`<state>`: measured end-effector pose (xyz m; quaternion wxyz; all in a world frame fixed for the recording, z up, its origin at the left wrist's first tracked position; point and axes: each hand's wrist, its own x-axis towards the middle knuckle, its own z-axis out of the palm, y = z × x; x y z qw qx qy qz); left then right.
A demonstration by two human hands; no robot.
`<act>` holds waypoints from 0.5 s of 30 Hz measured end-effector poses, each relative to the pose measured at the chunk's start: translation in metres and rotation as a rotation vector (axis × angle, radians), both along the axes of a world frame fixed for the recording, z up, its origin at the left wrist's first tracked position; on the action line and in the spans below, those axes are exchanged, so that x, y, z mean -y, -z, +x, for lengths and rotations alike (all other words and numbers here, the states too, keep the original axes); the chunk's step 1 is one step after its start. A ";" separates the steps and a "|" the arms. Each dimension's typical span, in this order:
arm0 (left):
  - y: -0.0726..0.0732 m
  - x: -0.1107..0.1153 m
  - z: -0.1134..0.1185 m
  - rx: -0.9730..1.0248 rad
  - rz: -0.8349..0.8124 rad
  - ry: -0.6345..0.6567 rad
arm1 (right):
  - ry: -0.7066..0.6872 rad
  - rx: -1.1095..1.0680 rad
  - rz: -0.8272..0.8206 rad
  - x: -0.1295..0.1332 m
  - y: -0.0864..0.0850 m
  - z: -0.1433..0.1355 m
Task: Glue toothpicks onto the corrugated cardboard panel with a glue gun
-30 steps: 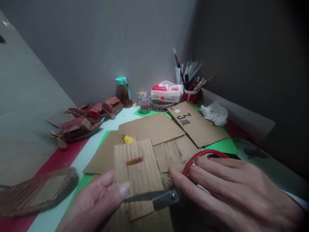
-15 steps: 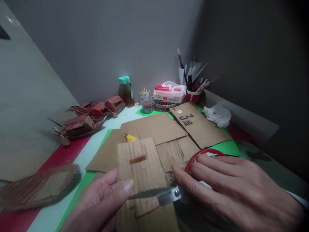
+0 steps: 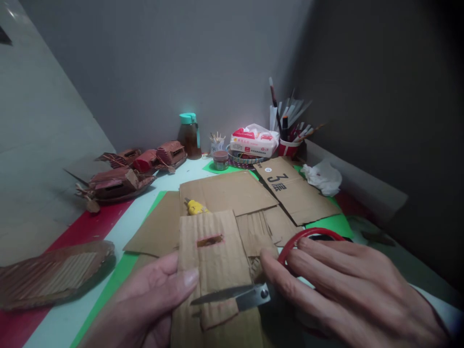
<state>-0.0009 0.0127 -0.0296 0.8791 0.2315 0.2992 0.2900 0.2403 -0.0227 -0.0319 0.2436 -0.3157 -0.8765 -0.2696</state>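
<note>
At the far left a ribbed cardboard hull (image 3: 54, 278) lies flat on the table (image 3: 68, 321), with brown model boats (image 3: 119, 181) behind it near the wall. The left hand (image 3: 145, 302) pinches the corrugated cardboard piece (image 3: 213, 261) by its left edge, thumb on top, near a small slot cut through it. Scissors (image 3: 239, 296) lie across the piece's lower part (blades closed or nearly so, tips pointing left). The right hand (image 3: 344, 290) grips the scissors' red handle, fingers curled over the loop. Behind, flat cardboard sheets (image 3: 232, 191) cover the green mat; a red cup of brushes (image 3: 288, 142) stands at the back right
</note>
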 end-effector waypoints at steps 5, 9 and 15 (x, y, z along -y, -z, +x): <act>0.006 -0.001 -0.005 -0.035 0.043 0.034 | 0.024 0.029 0.011 0.001 -0.001 0.002; 0.007 -0.001 -0.004 0.045 0.036 0.007 | 0.069 0.062 0.068 0.002 -0.003 0.001; 0.009 -0.001 -0.004 0.125 -0.036 -0.020 | 0.117 0.087 0.104 0.008 -0.007 -0.002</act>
